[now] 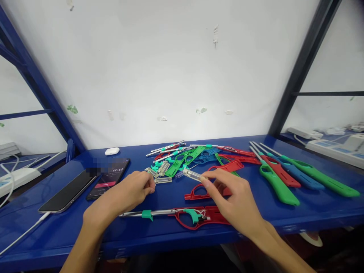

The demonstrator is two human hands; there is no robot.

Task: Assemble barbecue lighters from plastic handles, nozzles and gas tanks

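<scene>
On the bench (pixel 313 218), phones (pixel 68 191) lie left of the parts pile (pixel 184 157), assembled lighters (pixel 284 176) right.

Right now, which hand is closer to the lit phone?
Left. The left hand lies just right of the lit phone; the right hand is farther right, pinching a clear tube.

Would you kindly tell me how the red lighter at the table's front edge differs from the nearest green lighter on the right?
The red lighter lies open, wires and teal trigger showing; the green lighter is closed. The red lies crosswise, the green slants toward the wall. Both are long and thin.
</scene>
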